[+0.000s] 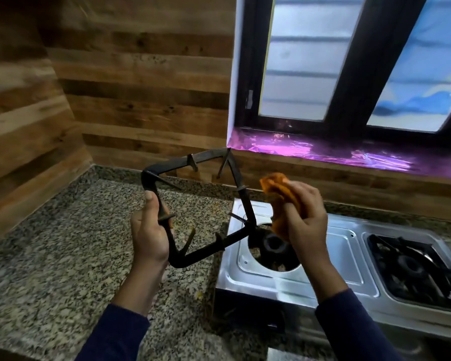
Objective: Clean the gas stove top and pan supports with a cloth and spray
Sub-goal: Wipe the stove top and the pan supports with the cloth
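I start at the left hand [149, 235]: its palm faces me, the thumb lies straight up along a bar and the fingers curl round behind it, so it grips the black pan support [201, 252] by its 9 o'clock side. The support is held clear of the stove and stood up on edge, so I look through its square frame with the prongs pointing inward. Its 12 o'clock corner shows against the wall, and its 4 o'clock corner hangs over the left burner [274, 243]. At 3 o'clock from the support, the right hand [305, 217] is raised with its back toward me, fingers bunched round a crumpled orange cloth [276, 194]. The cloth sticks out past the fingers at 11 o'clock and droops at 7 o'clock, just beside the support's right bar; I cannot tell whether they touch. Both forearms rise from 6 o'clock in dark blue sleeves [115, 334]. Below the right hand lies the steel stove top [323, 269], its left burner bare in a round opening. At 4 o'clock a second pan support [412, 267] sits in place. The stove stands on a speckled granite counter [63, 243] that spreads toward 8 o'clock. Behind it a wood-patterned wall [141, 87] runs from 9 to 12 o'clock. At 1 o'clock is a dark-framed window [349, 61], its sill [323, 152] covered in shiny purple film.
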Demonstrator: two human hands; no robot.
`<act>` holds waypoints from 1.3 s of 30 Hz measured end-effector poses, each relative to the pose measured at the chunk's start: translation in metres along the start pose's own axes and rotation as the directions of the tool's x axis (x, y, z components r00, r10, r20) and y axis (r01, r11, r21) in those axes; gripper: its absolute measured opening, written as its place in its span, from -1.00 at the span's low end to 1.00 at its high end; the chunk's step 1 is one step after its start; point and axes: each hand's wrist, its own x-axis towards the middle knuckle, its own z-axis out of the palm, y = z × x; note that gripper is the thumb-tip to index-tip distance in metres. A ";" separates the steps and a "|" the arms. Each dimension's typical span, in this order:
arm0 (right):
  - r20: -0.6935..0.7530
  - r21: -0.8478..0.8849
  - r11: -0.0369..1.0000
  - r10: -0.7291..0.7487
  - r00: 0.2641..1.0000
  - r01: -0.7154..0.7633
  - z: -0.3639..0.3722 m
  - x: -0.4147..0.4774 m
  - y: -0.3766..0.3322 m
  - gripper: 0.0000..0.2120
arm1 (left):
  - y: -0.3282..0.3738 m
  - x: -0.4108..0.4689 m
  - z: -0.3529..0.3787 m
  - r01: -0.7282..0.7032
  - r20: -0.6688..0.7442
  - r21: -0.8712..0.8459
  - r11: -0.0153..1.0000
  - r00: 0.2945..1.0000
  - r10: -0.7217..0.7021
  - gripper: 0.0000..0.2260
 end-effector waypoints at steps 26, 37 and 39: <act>0.051 0.182 0.940 0.283 0.958 -0.288 0.056 -0.068 -0.076 -0.63 | -0.005 -0.030 0.021 -0.212 0.159 0.191 0.958 0.970 0.183 -0.42; 0.130 -0.063 0.966 -0.240 0.962 0.250 0.044 -0.035 -0.077 -0.55 | 0.002 -0.029 0.028 -0.194 0.391 0.232 0.953 0.916 0.092 -0.44; 0.135 -0.071 0.982 -0.165 0.977 0.176 0.038 -0.053 -0.062 -0.58 | -0.003 -0.031 0.026 -0.142 0.351 0.233 0.962 0.935 0.053 -0.41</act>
